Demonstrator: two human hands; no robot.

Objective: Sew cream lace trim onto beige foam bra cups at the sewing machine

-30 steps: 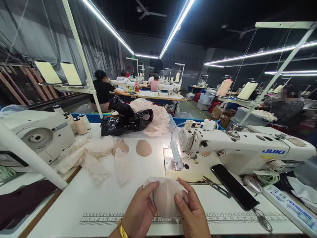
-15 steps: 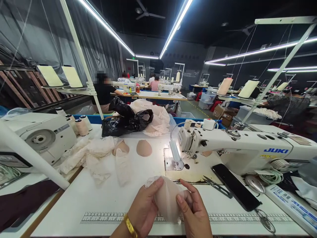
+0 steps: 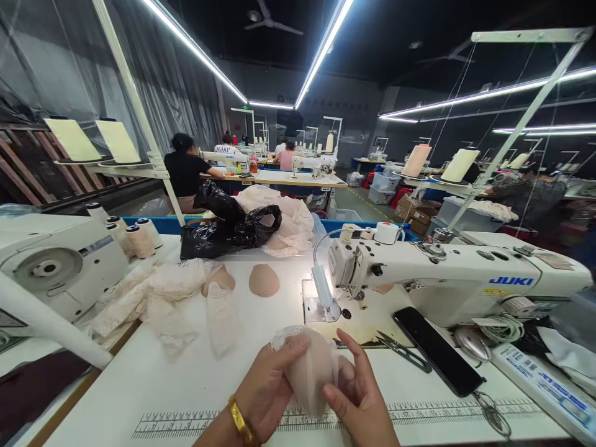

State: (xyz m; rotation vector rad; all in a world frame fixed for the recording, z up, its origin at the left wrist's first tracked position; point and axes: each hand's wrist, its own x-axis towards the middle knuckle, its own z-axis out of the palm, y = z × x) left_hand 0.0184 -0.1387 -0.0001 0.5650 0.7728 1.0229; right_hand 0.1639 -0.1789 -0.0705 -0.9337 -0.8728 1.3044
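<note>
Beige cup [image 3: 311, 375] between 2 hands, above table [image 3: 186, 388] near front edge.
Left hand [image 3: 265, 388] grips its left side; right hand [image 3: 361, 397] at right rim, index raised, can't tell if gripping. Long axis runs roughly front-to-back.

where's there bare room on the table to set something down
White tabletop is bare between the pale fabric, left hand and printed ruler, and, more narrowly, between the beige pad and needle plate. It's crowded beyond the right hand: snips, phone, sewing machine.
</note>
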